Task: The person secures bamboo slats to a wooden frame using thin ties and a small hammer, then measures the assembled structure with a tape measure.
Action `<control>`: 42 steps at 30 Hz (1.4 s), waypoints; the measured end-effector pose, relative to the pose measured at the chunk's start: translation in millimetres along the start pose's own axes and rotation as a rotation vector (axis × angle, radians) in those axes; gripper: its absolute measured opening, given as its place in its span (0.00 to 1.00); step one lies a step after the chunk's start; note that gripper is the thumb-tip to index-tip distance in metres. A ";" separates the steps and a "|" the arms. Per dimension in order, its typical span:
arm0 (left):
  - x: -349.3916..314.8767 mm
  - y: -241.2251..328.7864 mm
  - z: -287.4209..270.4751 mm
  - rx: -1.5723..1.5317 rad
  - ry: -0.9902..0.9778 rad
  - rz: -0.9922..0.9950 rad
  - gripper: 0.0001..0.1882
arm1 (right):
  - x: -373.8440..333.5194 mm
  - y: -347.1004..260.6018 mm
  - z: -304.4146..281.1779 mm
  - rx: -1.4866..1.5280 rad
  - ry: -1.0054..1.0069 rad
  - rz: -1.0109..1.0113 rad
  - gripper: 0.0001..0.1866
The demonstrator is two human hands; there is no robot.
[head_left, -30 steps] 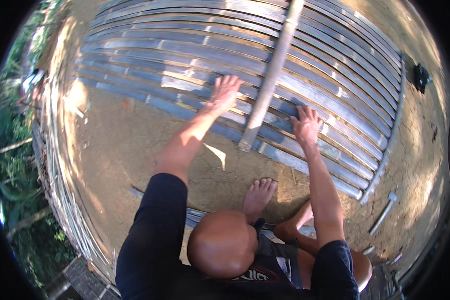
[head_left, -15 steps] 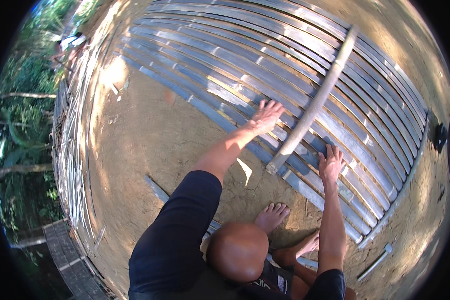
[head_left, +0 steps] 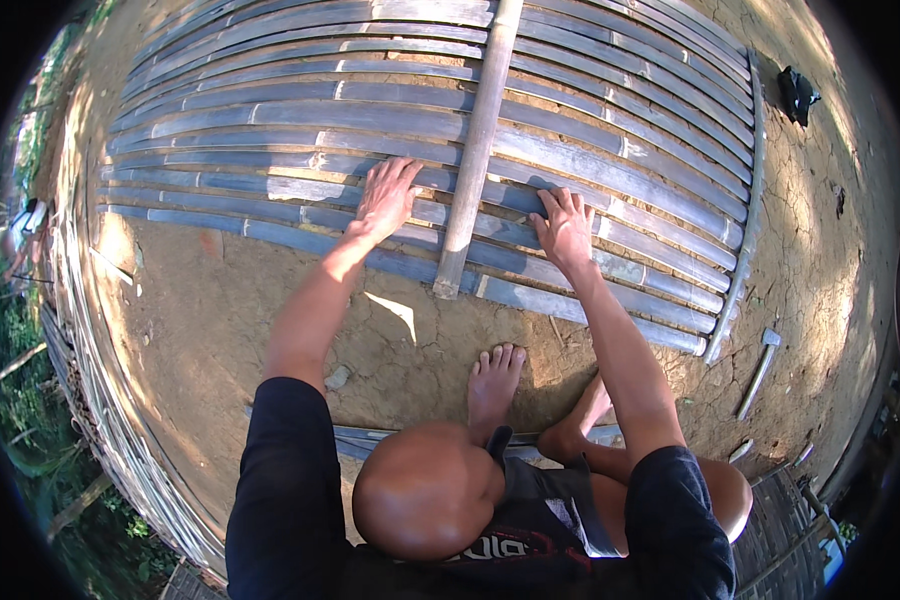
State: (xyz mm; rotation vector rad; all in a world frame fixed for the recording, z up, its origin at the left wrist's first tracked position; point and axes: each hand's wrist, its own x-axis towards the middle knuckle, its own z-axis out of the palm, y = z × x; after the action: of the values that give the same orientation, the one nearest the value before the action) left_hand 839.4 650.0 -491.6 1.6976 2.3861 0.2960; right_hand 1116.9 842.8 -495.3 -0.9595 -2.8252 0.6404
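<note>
A: Hands first. Seen how?

B: Observed left hand [head_left: 385,197] laid on bamboo slats [head_left: 370,115], just left of round pole [head_left: 477,150], fingers extended, slightly parted. Observed right hand [head_left: 565,230] on the slats just right of the pole, fingers spread and a little bent. Pinching nothing visible. Cannot tell how firmly pressed; undersides hidden.

A: Step in hand?

B: Judged from placement only: steadying or adjusting slats on either side of the pole.

A: Called for next?

B: Judged: light, even contact both sides of the pole, with care for slat spacing.

A: Slats lying where?

B: Spread on the ground left and right of the pole, running crosswise beneath it, narrow gaps between.

A: Farther out?

B: Noted edge strip [head_left: 748,230] well right of the pole, along slat ends. Noted hammer-like tool [head_left: 758,376] also well right, beyond the strip. Noted pale strips [head_left: 100,350] heaped well left.

A: Containers?

B: Identified none for certain. Noted black bundle [head_left: 796,97] far right of the pole; bag or cloth, cannot tell. Cannot see any contents.
</note>
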 end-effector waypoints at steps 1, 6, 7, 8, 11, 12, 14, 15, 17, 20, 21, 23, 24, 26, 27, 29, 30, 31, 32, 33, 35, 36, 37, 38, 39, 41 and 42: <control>-1.0 -1.3 -0.3 -0.014 0.004 0.001 0.24 | 0.5 0.3 0.0 0.000 0.001 -0.001 0.24; 0.2 -3.8 -0.7 -0.042 0.072 -0.042 0.22 | 7.4 1.0 -4.5 0.001 0.044 0.010 0.20; 6.5 -3.9 -5.4 -0.062 0.066 -0.033 0.21 | 14.6 4.9 -5.4 -0.003 0.105 0.010 0.20; 9.1 -4.4 -5.5 -0.054 0.095 -0.031 0.21 | 17.2 9.1 -7.1 -0.008 0.110 0.002 0.20; 19.2 -3.6 -5.8 -0.047 0.130 -0.069 0.21 | 25.2 21.6 -9.4 -0.029 0.057 0.024 0.20; 22.9 -5.5 -6.2 -0.043 0.133 -0.093 0.21 | 28.9 22.7 -9.6 -0.044 0.036 0.024 0.20; 30.9 -8.9 -3.4 -0.036 0.107 -0.081 0.21 | 32.2 25.9 -11.7 -0.072 -0.009 0.014 0.21; 35.5 -9.1 -1.0 -0.035 0.096 -0.073 0.21 | 33.0 28.0 -11.6 -0.076 -0.006 0.013 0.21; 41.9 -9.7 2.4 0.009 0.090 -0.095 0.20 | 34.8 29.9 -9.4 -0.084 0.001 0.012 0.22; 48.1 -5.7 1.0 0.032 0.063 -0.097 0.20 | 35.0 30.0 -10.5 -0.085 -0.008 0.017 0.22; 49.2 -7.1 1.3 0.036 0.048 -0.098 0.20 | 35.3 30.1 -9.8 -0.084 -0.011 0.019 0.21; 51.4 -8.6 2.7 0.046 0.018 -0.099 0.21 | 35.7 30.8 -9.1 -0.092 -0.009 0.022 0.21; 51.1 -6.3 2.8 0.023 0.035 -0.104 0.20 | 34.6 30.6 -8.5 -0.092 -0.008 0.029 0.21; 50.8 -2.4 2.0 0.019 0.045 -0.118 0.20 | 33.9 31.1 -8.4 -0.087 -0.003 0.031 0.21; 50.9 -2.6 1.3 0.019 0.051 -0.128 0.20 | 34.4 30.5 -7.8 -0.084 0.000 0.032 0.21; 49.0 -5.1 1.4 -0.015 0.104 -0.139 0.21 | 35.6 27.5 -7.3 -0.077 0.008 0.030 0.21; 47.1 -3.1 -0.2 -0.048 0.132 -0.159 0.22 | 35.8 26.0 -8.9 -0.066 0.004 0.031 0.21; 47.2 0.6 3.1 -0.083 0.151 -0.176 0.22 | 34.1 27.6 -7.7 -0.054 -0.004 0.040 0.21; 43.6 8.9 9.2 -0.104 0.236 -0.164 0.24 | 32.1 28.6 -6.2 -0.040 -0.012 0.047 0.21; 37.1 15.4 17.7 -0.147 0.289 -0.178 0.23 | 33.2 27.2 -6.6 -0.045 -0.008 0.045 0.21; 18.5 55.4 10.7 -0.331 0.239 -0.164 0.23 | 30.1 30.9 -7.9 -0.066 0.001 0.054 0.21; 8.3 64.6 12.6 -0.299 0.262 -0.093 0.24 | 30.9 27.4 -10.3 -0.076 -0.004 0.053 0.21; -0.2 76.5 14.2 -0.324 0.251 -0.079 0.23 | 31.2 25.8 -12.1 -0.073 -0.006 0.063 0.21; -8.9 86.5 15.6 -0.326 0.231 -0.069 0.23 | 31.3 27.4 -13.8 -0.072 -0.006 0.061 0.21; -17.5 91.1 16.8 -0.324 0.204 -0.068 0.23 | 30.2 25.6 -13.3 -0.064 -0.012 0.056 0.21; -21.5 92.0 26.6 -0.339 0.259 -0.095 0.23 | 33.9 25.6 -13.4 -0.068 0.012 0.058 0.21; -22.8 93.4 27.8 -0.349 0.285 -0.112 0.22 | 35.8 25.9 -13.9 -0.071 0.020 0.057 0.21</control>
State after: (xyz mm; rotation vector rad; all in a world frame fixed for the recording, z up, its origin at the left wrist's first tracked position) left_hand 939.0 659.8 -491.6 1.4366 2.4234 0.9312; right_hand 1105.9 887.8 -495.2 -1.0557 -2.8302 0.5362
